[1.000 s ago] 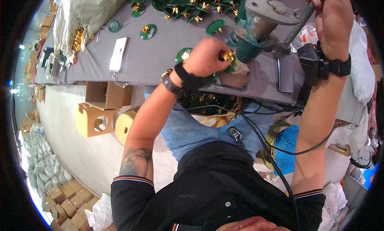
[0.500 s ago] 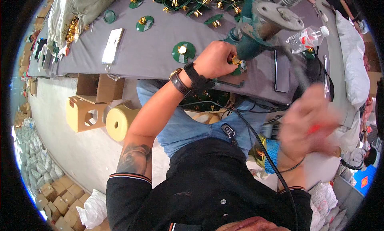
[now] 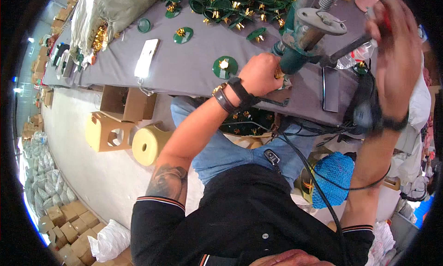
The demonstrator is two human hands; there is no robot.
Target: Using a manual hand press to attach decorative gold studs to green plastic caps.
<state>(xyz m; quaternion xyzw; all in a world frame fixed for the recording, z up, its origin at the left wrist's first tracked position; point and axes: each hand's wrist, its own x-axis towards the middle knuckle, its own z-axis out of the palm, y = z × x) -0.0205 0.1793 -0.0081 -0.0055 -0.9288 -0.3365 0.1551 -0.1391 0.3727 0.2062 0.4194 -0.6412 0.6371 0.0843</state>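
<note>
My left hand (image 3: 264, 73) is closed at the foot of a green hand press (image 3: 294, 58). Its fingers pinch a small gold clip piece (image 3: 278, 73), mostly hidden by the fingers and the press. My right hand (image 3: 398, 44), slightly blurred, is raised at the far right, its fingers around the outer end of the press lever (image 3: 348, 50). Beside my left hand a green disc with a gold clip (image 3: 224, 67) lies on the grey cloth. Another such disc (image 3: 183, 35) sits farther left, and a pile of them (image 3: 230, 8) lies behind.
A phone-like white slab (image 3: 146, 58) and a dark flat device (image 3: 330, 88) rest on the table (image 3: 184, 72). A clear bottle (image 3: 355, 58) lies behind the lever. Yellow stools (image 3: 150, 145) and an open carton (image 3: 121, 102) stand at left. Black cables (image 3: 300, 150) cross my lap.
My right hand has swung up and away, and the lever has risen with it from pointing down toward me. My left hand stays at the press. The view has shifted slightly.
</note>
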